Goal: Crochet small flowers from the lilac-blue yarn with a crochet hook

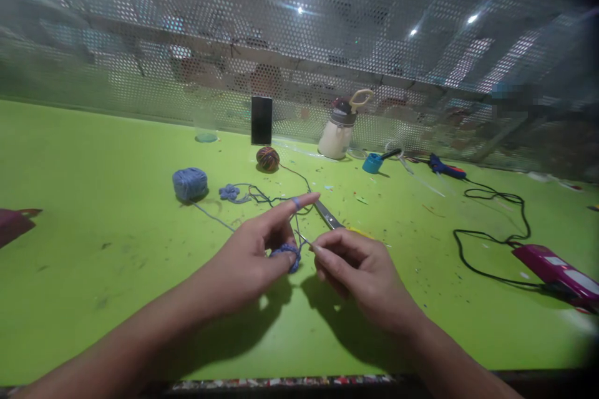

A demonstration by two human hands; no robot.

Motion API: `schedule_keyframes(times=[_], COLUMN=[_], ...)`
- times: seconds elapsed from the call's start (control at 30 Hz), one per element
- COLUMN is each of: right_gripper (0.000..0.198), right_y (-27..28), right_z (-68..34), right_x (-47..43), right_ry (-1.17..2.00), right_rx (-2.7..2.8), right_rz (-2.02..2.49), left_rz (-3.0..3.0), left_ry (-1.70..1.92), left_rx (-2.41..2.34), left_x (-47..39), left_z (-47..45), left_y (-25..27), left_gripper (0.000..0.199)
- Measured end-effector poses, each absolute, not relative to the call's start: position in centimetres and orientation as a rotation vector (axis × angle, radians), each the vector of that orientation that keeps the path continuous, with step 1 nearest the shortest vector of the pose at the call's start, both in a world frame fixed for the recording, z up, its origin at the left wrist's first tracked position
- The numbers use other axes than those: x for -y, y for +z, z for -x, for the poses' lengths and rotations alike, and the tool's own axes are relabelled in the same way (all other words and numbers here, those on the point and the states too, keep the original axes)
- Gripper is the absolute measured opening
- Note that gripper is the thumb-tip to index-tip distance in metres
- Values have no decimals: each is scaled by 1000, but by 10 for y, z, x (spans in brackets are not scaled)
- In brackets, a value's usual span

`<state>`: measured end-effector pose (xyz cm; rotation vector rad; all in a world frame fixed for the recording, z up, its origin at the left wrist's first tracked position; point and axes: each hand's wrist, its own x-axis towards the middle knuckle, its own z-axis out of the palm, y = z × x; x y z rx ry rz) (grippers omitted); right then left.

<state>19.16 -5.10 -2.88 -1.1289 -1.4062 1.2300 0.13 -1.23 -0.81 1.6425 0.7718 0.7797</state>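
My left hand point(262, 249) pinches a small piece of blue-purple crochet work point(292, 260) between thumb and fingers. Its index finger points out to the right, with blue yarn looped round it. My right hand point(358, 265) is closed on a thin crochet hook point(304, 238), whose tip reaches toward the crochet piece. A blue yarn ball point(189, 184) lies to the left, its strand running toward my left hand. Beyond my hands are a small blue crocheted flower point(229, 192) and a dark multicoloured yarn ball point(267, 159). Scissors point(330, 217) lie partly hidden behind my right hand.
At the back of the green table point(116, 162) stand a phone point(261, 120), a bottle point(337, 132) and a blue tape roll point(373, 163). A glue gun point(447, 167) and a magenta power strip point(559, 271) with a black cord occupy the right. Perforated metal panels rise behind.
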Motion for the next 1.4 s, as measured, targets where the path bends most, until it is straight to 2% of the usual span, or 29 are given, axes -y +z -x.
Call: schedule_keyframes(times=[0.2,0.37,0.47,0.63,0.73,0.83,1.0,1.1,1.23,1.4], right_gripper=[20,16,12,9,13,12,10,14,19,22], right_y=[-32,-33,-37,-35,-30,-28,-30,-30,-28,-29], right_z=[-184,-182,-186,-194,-196,-198,-199,-196,-194,-192], right_x=[47,48,50,53,54,54,53,51,48,47], right_ry=[1481,1423,1200,381,198,287,908,1111,1175,1351], right_rx=[1105,1081,1279,1716,1841,1845,1580,1461,1441,1305], right_rz=[979,865,958,1037,970,968,1026,1056,1144,1121], left_rz=[-2020,-1406,-1057,-853,-807,-803,-1032,-1300,-1509,-1742], left_ry=[990,982,916,885,916,936,892,785,666,739], left_rx=[-798,-716,-632,-519,-559,-573,-718,-707,-670,-714], left_x=[19,18,15,11,10,8,5,6,7,11], left_z=[-8,-10,-6,2,5,4,0,-1,0,-4], left_y=[-17,-13,-6,0,1,0,-6,-11,-11,-13], left_gripper=[62,56,51,50,47,44,33,45,63,63])
